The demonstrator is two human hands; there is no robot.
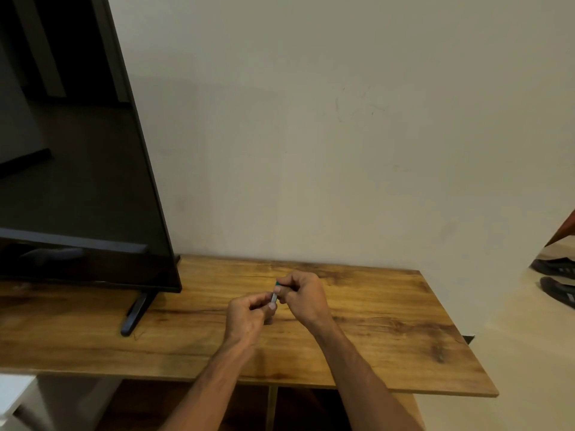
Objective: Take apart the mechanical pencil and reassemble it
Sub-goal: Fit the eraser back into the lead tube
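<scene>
Both bare hands meet above the middle of the brown wood-grain surface (389, 321), raised a little off it, with the forearms reaching in from the bottom edge of the view. Between them is the slim mechanical pencil (274, 296), of which only a short stretch shows: a pale grey or silvery section in the gap between the hands, and a small green bit at its upper end by the right fingertips. The rest of it is hidden inside the two grips, so whether it is whole or already in pieces cannot be told.

The left hand (249, 315) is curled closed, its thumb and fingers pinched on the lower end of the pencil. The right hand (303, 293) is also closed, fingers bent inward and pinching the upper, green end. The two hands sit just beside each other, fingertips almost touching.

To the left, a large black flat-screen television (77, 150) stands on the same surface on a dark slanted foot (135, 314), well apart from the hands. A plain cream wall (342, 135) rises behind the surface. At the far right edge, on the pale floor, lie dark sandals (557, 281).
</scene>
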